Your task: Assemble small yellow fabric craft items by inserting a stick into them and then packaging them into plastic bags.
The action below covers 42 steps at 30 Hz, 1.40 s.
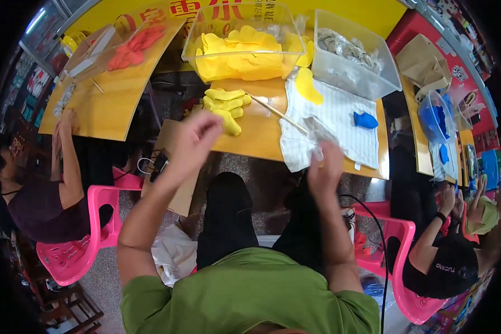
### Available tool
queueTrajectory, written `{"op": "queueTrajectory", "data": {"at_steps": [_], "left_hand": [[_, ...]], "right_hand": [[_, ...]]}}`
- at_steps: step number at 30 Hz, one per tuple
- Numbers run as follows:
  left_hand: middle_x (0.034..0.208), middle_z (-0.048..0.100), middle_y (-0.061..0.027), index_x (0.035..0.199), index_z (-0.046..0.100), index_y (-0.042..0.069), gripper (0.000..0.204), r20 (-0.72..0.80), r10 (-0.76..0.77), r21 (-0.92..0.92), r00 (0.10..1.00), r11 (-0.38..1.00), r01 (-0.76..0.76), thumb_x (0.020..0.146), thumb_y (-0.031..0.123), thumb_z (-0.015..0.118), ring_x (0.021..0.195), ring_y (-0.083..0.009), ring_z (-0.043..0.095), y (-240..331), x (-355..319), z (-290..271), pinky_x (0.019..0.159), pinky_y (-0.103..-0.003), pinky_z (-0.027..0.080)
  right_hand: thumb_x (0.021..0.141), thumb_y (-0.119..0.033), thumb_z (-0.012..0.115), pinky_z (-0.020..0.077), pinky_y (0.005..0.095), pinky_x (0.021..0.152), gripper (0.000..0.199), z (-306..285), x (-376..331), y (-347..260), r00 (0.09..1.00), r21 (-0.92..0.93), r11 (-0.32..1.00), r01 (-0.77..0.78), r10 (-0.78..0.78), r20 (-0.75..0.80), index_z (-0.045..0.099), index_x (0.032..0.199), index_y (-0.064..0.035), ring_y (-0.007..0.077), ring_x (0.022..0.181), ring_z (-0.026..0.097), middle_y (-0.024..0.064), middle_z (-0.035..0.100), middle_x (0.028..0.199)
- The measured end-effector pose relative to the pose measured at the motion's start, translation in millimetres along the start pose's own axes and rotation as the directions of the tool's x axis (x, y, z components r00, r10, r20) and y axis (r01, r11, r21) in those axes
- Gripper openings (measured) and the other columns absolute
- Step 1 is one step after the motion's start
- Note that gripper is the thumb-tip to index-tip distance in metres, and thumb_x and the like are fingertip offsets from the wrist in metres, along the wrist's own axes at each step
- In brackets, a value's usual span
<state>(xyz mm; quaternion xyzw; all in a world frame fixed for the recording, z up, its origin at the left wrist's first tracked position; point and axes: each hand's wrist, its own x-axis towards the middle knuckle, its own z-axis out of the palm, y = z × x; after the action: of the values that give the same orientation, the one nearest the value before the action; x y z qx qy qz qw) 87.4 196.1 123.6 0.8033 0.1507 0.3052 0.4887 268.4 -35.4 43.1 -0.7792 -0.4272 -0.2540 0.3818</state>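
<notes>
Blurred by motion, my left hand (pixel 197 136) hovers at the table's near edge, beside a small heap of yellow stuffed fabric pieces (pixel 228 106). Whether its fingers hold anything does not show. My right hand (pixel 325 170), also smeared, is over the near edge of a striped white cloth (pixel 298 139), just below a greyish, see-through clump (pixel 320 131). Contact between them is unclear. A thin wooden stick (pixel 275 113) lies slantwise, its lower end by that clump. Farther up the cloth are a curved yellow fabric piece (pixel 308 86) and a blue fish-shaped piece (pixel 365 119).
A clear bin (pixel 245 60) of yellow cut pieces and another bin (pixel 359 72) with greyish material stand along the table's back. Co-workers sit left and right on pink chairs (pixel 97 234). A cardboard box (pixel 178 189) stands under the table, and a black cable (pixel 383 245) hangs right.
</notes>
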Motion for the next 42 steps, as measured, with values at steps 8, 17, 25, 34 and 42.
{"op": "queueTrajectory", "data": {"at_steps": [8,17,25,34,42], "left_hand": [[0.071,0.062,-0.0074,0.085,0.063,0.002,0.015,0.149,0.122,0.402,0.981,0.899,-0.172,0.081,0.016,0.062,0.067,-0.0158,0.06,-30.5,234.7,-16.6,0.062,-0.03,0.046],[0.108,0.053,-0.0158,0.109,0.053,0.007,0.035,0.687,-0.281,0.72,0.67,0.381,-0.58,0.079,0.021,0.063,0.098,-0.0315,0.054,-107.1,306.3,56.2,0.079,-0.04,0.046],[0.086,0.063,-0.017,0.084,0.061,0.004,0.019,0.711,-0.326,0.702,0.623,0.387,-0.599,0.073,0.019,0.062,0.084,-0.0356,0.06,-128.9,321.4,78.6,0.07,-0.044,0.048],[0.067,0.054,0.0004,0.079,0.055,0.001,0.01,0.426,0.239,0.558,0.873,0.69,-0.461,0.084,0.01,0.058,0.065,-0.0085,0.054,-50.6,338.2,-7.8,0.057,-0.026,0.043],[0.069,0.058,0.0029,0.082,0.06,0.004,0.003,0.359,-0.216,-0.169,0.908,0.941,0.291,0.084,0.006,0.06,0.061,-0.0051,0.056,38.6,102.1,0.6,0.053,-0.019,0.044]], "right_hand": [[0.065,-0.002,0.066,0.0435,0.0349,0.049,0.021,48.0,-64.5,-65.9,0.829,0.594,0.786,0.174,-0.442,0.342,0.057,0.084,-0.0025,0.0228,0.059,0.053,0.0072,0.053,0.07],[0.071,-0.004,0.068,0.0447,0.0354,0.051,0.016,55.3,-47.3,-40.5,0.894,0.538,0.835,-0.115,-0.149,0.423,0.057,0.081,-0.0024,0.0264,0.061,0.054,0.009,0.052,0.067],[0.071,-0.004,0.068,0.0459,0.0354,0.053,0.015,59.7,-44.5,-29.7,0.893,0.539,0.817,-0.207,-0.069,0.446,0.058,0.082,-0.0017,0.0263,0.061,0.057,0.0101,0.057,0.069],[0.072,-0.005,0.068,0.0467,0.037,0.055,0.013,56.5,-46.8,-36.9,0.892,0.523,0.826,-0.209,-0.057,0.448,0.058,0.081,-0.0042,0.0273,0.065,0.058,0.0095,0.058,0.072],[0.087,-0.018,0.059,0.0476,0.0286,0.064,0.021,51.6,-56.4,-33.6,0.619,0.591,0.183,-0.786,0.215,0.756,0.061,0.096,0.0005,0.0149,0.073,0.058,0.0073,0.063,0.083]]}}
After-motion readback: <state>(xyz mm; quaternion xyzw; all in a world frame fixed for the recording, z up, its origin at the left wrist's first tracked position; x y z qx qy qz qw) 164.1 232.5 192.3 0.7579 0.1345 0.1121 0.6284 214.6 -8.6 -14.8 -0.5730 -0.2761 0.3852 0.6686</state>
